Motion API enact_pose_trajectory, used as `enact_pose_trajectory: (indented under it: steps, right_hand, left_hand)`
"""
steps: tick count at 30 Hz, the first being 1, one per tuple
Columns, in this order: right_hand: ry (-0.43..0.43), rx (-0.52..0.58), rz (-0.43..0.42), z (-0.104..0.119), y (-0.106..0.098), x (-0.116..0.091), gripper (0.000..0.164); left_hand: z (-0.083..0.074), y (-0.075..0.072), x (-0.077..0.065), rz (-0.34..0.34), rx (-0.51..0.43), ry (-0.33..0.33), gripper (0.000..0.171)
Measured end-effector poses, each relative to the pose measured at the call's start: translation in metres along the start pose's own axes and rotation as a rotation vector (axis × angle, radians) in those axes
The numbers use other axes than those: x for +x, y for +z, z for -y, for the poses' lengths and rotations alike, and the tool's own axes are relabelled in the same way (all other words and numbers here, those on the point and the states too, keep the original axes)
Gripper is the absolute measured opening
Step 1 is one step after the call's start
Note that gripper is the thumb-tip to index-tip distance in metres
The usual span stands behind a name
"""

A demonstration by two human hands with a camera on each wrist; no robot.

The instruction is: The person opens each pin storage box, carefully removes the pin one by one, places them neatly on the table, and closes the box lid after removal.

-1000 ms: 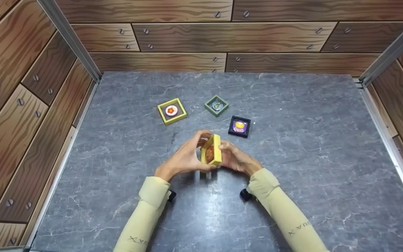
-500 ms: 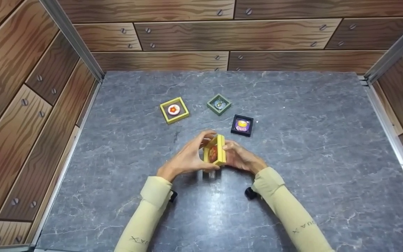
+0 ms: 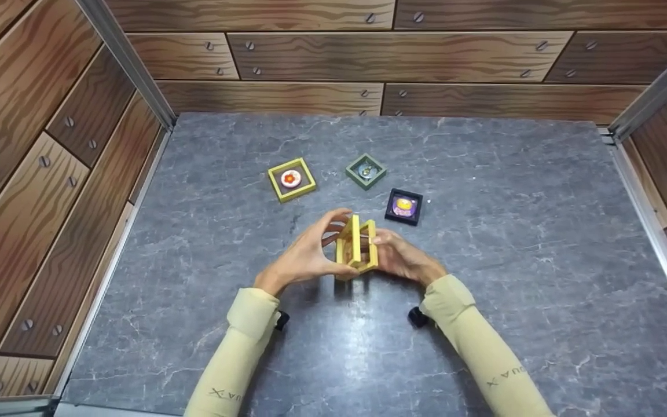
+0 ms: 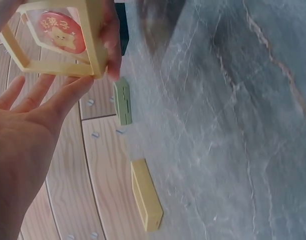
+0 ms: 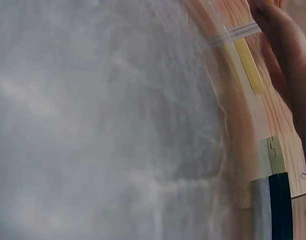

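Observation:
Between both hands a yellow display case (image 3: 356, 242) is held upright, its two square frame halves spread apart like a book. My left hand (image 3: 299, 262) grips the left half, thumb below and fingers at the top and behind. My right hand (image 3: 407, 258) pinches the right half at its side; its fingers are partly hidden behind the frame. In the left wrist view, a red round badge (image 4: 62, 33) with a yellow star figure shows inside the case (image 4: 96, 35), against clear film. The right wrist view catches only part of the right hand (image 5: 290, 55).
On the grey marbled table (image 3: 513, 260) lie another yellow case (image 3: 276, 188) with a flower badge, a green case (image 3: 352, 178) and a black case (image 3: 392, 218). Wood-patterned walls (image 3: 310, 55) enclose the back and sides.
The yellow case's two halves have swung apart, leaving a gap between them. Both hands keep their hold in nearly the same place. The head view has shifted slightly.

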State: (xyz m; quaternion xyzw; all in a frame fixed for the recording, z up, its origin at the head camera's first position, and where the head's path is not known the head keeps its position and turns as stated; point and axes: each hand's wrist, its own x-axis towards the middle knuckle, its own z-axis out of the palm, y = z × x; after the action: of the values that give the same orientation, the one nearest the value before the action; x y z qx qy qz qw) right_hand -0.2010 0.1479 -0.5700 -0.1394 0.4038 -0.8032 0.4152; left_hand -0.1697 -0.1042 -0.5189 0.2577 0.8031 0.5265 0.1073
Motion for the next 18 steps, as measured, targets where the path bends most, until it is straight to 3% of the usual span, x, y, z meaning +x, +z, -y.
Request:
enact_pose_trajectory:
  steps: [2, 9, 18]
  right_hand:
    - [0.005, -0.012, -0.012, 0.001, 0.001, 0.000, 0.039]
    - [0.028, -0.105, -0.133, 0.004, 0.003, 0.002, 0.083]
    - [-0.015, -0.247, -0.185, -0.001, 0.002, 0.006, 0.068]
  left_hand:
    - [0.001, -0.002, -0.001, 0.003, 0.020, 0.000, 0.113]
    - [0.006, -0.009, -0.004, 0.007, 0.067, 0.000, 0.112]
    - [0.013, -0.015, -0.009, -0.002, 0.218, -0.027, 0.110]
